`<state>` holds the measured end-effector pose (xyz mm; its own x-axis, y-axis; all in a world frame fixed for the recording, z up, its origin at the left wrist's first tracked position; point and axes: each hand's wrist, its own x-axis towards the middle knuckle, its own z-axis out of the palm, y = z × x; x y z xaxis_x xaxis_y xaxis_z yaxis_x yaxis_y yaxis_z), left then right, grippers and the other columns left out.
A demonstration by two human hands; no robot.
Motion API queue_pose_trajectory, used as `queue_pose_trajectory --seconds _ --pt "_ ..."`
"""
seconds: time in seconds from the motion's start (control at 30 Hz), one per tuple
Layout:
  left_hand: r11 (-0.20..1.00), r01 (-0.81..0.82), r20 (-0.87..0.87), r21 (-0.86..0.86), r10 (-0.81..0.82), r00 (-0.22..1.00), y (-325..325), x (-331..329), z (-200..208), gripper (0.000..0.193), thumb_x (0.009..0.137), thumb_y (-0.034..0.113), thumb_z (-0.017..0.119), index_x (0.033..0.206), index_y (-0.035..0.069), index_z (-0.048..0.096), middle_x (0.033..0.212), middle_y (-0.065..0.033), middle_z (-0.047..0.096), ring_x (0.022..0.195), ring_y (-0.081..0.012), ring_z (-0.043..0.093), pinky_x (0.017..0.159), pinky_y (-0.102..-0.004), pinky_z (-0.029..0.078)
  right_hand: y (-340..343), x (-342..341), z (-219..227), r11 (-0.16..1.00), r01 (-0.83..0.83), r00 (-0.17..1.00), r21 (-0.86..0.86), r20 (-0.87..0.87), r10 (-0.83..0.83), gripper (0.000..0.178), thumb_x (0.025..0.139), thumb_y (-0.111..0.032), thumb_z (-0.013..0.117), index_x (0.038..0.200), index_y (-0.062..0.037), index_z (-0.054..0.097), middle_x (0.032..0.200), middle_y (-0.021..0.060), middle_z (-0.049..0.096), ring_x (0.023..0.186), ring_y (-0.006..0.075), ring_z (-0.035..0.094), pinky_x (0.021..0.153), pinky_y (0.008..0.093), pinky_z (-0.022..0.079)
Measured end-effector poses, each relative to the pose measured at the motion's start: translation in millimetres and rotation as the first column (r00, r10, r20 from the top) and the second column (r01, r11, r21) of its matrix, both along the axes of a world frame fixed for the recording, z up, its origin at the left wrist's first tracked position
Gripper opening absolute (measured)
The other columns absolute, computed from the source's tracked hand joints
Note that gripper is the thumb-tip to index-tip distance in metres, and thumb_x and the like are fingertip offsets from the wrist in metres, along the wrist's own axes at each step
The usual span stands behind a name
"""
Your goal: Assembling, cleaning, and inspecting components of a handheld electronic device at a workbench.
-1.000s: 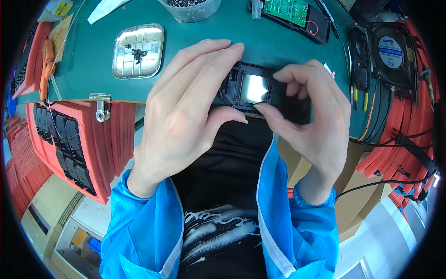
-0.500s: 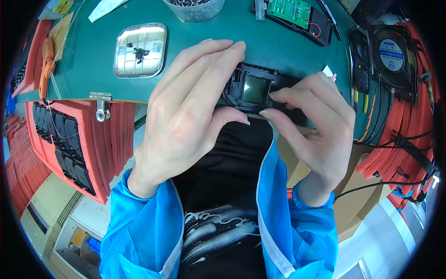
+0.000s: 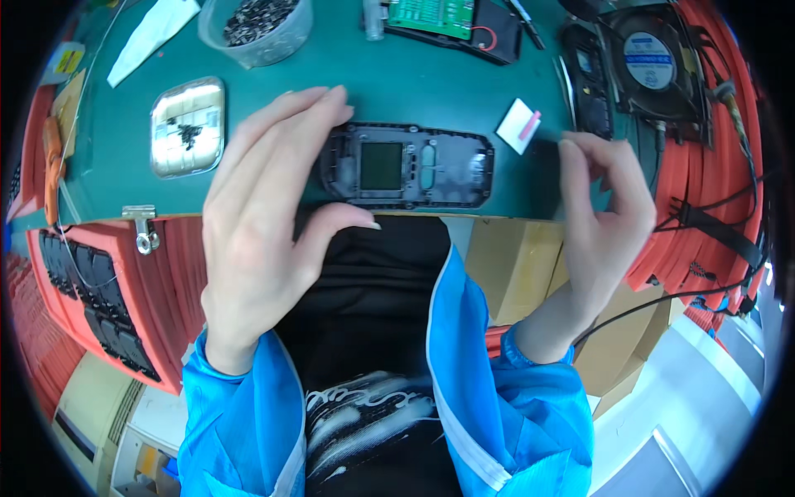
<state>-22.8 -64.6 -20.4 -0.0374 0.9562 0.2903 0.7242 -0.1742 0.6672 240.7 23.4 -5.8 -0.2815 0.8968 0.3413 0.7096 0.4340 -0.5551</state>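
Hands (image 3: 263,195), casing (image 3: 457,166) on green bench (image 3: 414,87), red foam (image 3: 178,277)

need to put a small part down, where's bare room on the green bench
Green bench shows bare between the black housing and the circuit board, and between the shallow tray and the orange handle. It's crowded at right, around the fan and black device.

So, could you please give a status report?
Left fingers bracketing left end of black device housing, contact unclear. Right fingers off it. Nothing over its screen.

Left hand (image 3: 265,199) at one end of a black housing (image 3: 454,172) on a green table (image 3: 414,91), right hand (image 3: 611,195) apart.
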Motion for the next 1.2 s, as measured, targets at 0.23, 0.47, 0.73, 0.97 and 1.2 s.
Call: queue_pose_trajectory --seconds 0.23,0.47,0.73,0.97,1.2 --pt "1.000 0.000 -0.039 0.005 0.000 0.999 -1 2 0 0.082 0.063 0.009 0.089 0.140 0.002 0.064 0.131 -0.0132 0.073 0.132 -0.0335 0.061 0.110 -0.0440 0.049 8 -4 -3 1.000 0.023 0.985 -0.007 0.173 -0.022 0.023 0.087 -0.011 0.082 0.107 -0.0026 0.075 0.084 0.0040 0.056 0.079 0.0153 0.054 0.072 0.0304 0.043" --pt "1.000 0.016 -0.064 0.014 -0.015 0.998 1 2 0 0.080 0.063 0.008 0.090 0.138 -0.002 0.063 0.128 -0.0153 0.072 0.129 -0.0364 0.062 0.105 -0.0458 0.052 15 -6 -8 1.000 -0.001 0.983 -0.017 0.186 0.004 0.029 0.086 -0.015 0.084 0.111 -0.0032 0.074 0.085 0.0037 0.055 0.081 0.0173 0.053 0.073 0.0311 0.043" --pt "1.000 0.008 -0.059 0.012 -0.007 0.998 0 3 3 0.081 0.063 0.008 0.090 0.139 -0.001 0.063 0.129 -0.0147 0.072 0.131 -0.0359 0.061 0.106 -0.0455 0.051 16 -8 -6 0.999 0.010 0.982 0.035 0.189 -0.016 0.024 0.088 -0.013 0.083 0.107 -0.0025 0.074 0.085 0.0034 0.057 0.079 0.0160 0.052 0.071 0.0297 0.043" --pt "1.000 0.008 -0.058 0.011 -0.008 0.998 0 3 0 0.082 0.064 0.007 0.090 0.141 -0.001 0.062 0.128 -0.0145 0.073 0.131 -0.0362 0.061 0.107 -0.0457 0.050 13 9 6 0.963 0.092 0.980 -0.252 -0.147 -0.132 0.013 0.092 -0.006 0.077 0.103 -0.0013 0.073 0.083 0.0023 0.058 0.075 0.0097 0.050 0.068 0.0249 0.040" --pt "1.000 0.009 -0.070 0.012 -0.008 0.997 -1 2 1 0.082 0.064 0.007 0.090 0.141 -0.001 0.061 0.128 -0.0144 0.073 0.131 -0.0365 0.060 0.107 -0.0459 0.050 7 5 3 0.977 0.169 0.985 -0.131 -0.014 -0.172 0.018 0.088 -0.008 0.081 0.103 -0.0008 0.073 0.082 0.0052 0.057 0.075 0.0150 0.054 0.069 0.0291 0.043"
